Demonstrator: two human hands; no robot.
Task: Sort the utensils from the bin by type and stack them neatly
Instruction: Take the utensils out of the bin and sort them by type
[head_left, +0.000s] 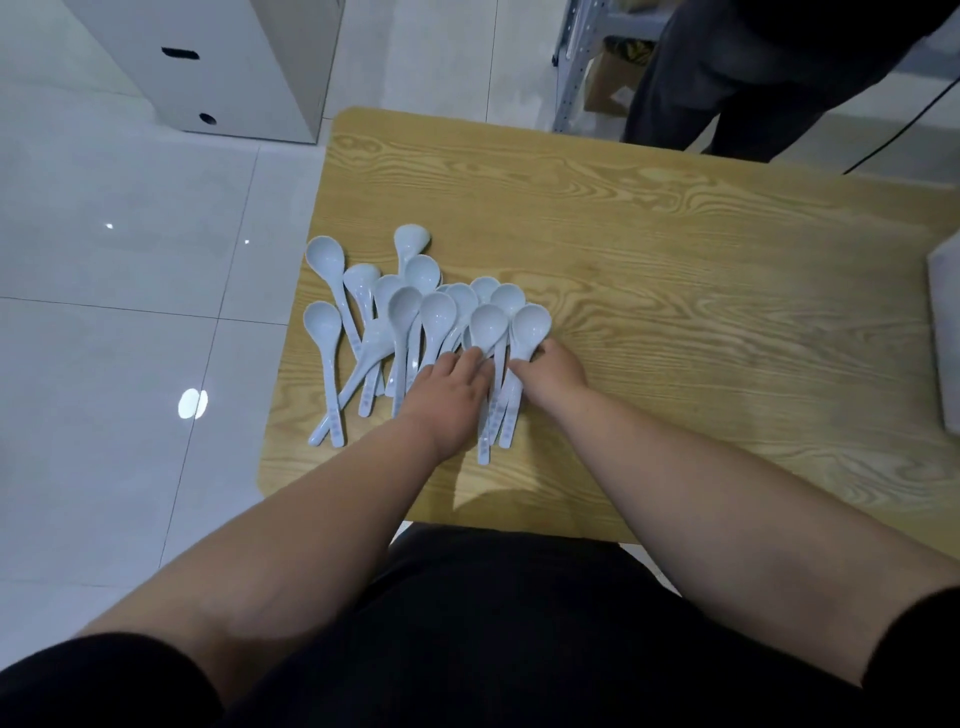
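Observation:
Several pale blue plastic soup spoons (405, 312) lie in a loose pile on the left part of the wooden table (675, 291), bowls pointing away from me. My left hand (447, 395) rests palm down on the handles in the middle of the pile, fingers stretched forward. My right hand (553, 371) curls its fingers round the handle of the rightmost spoon (530, 327), just below its bowl. Two spoons (324, 270) lie apart at the pile's left edge.
A grey bin's edge (943, 332) shows at the table's right side. A person in dark trousers (753, 78) stands beyond the far edge. A white box (218, 62) sits on the tiled floor at the far left.

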